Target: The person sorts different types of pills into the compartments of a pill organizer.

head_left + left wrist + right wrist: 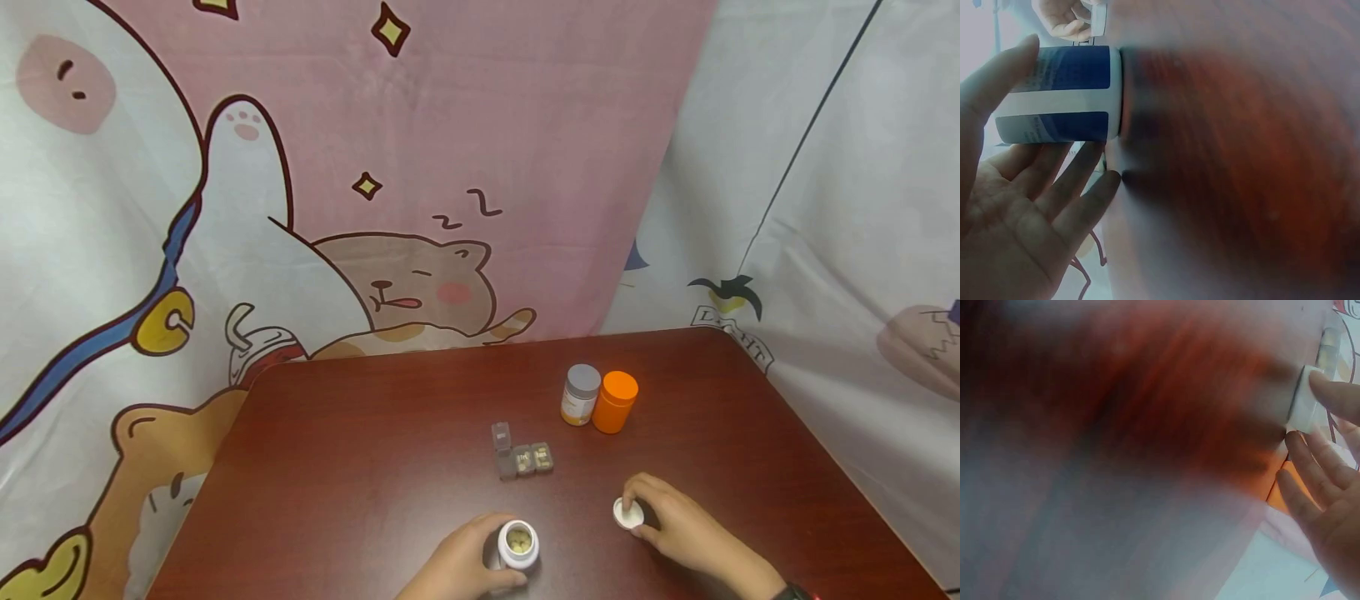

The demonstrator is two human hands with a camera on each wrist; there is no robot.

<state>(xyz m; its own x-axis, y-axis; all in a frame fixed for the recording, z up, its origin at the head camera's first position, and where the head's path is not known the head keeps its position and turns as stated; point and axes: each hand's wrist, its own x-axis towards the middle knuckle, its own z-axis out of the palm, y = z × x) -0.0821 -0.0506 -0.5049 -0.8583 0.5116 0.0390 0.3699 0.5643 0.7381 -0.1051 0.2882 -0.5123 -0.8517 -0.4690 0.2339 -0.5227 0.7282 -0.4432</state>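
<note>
My left hand (467, 560) holds a white pill bottle (517, 546) between thumb and fingers. The bottle has no cap on, and pale yellow tablets show inside its mouth. A blue and white label wraps the bottle (1079, 94) in the left wrist view, and its base is right at the tabletop. To the right, my right hand (678, 525) pinches a white bottle cap (627, 514) at its edges, hollow side up, low at the table. Ahead of the left hand lies a small clear pill organizer (522, 460). Its left compartment's lid stands open; the other two lids are down over yellowish tablets.
Farther back stand a grey-capped bottle (581, 394) and, beside it on the right, an orange bottle (615, 402). The dark red-brown table (360, 467) ends at a cartoon-printed cloth (450, 125) behind it.
</note>
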